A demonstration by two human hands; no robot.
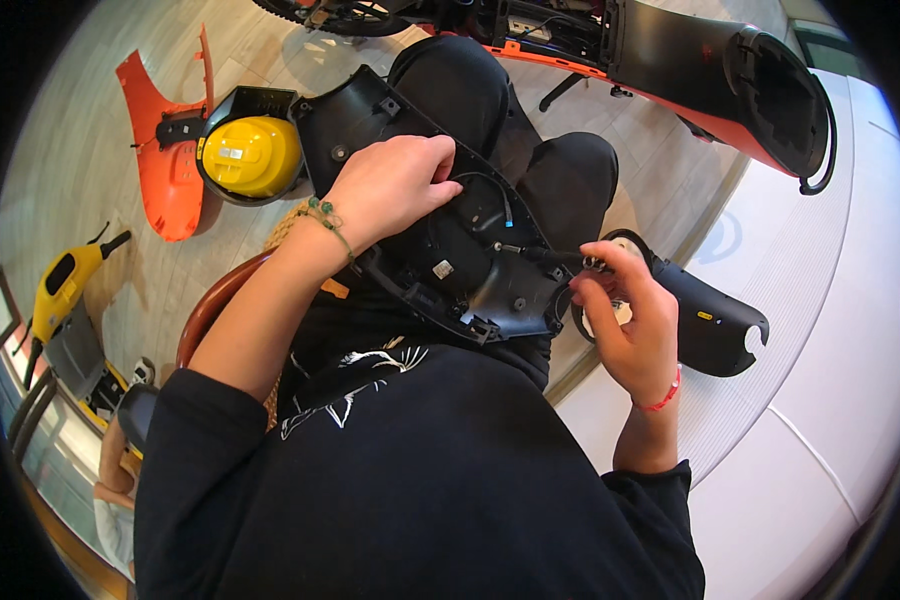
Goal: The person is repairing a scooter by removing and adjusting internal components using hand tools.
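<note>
A large black plastic scooter panel (pixel 445 285) lies across my lap with its hollow, ribbed inner side up. My left hand (pixel 395 185) is over its upper part with curled fingers; whatever they hold is hidden beneath. A thin black cable with a blue end (pixel 509 212) curves out beside that hand's fingertips. At the panel's right end, my right hand (pixel 630 310) is closed on a slim black screwdriver (pixel 545 255). Its metal tip points left, over the panel's inner side.
Left of my lap sit an orange panel (pixel 165 165) and a yellow domed part (pixel 255 157) in a black housing. A partly stripped orange-black scooter (pixel 660 60) stands ahead. Another black cover (pixel 705 320) lies on the white surface (pixel 810 300) at right. A yellow machine (pixel 67 280) stands far left, near another person's arm (pixel 115 465).
</note>
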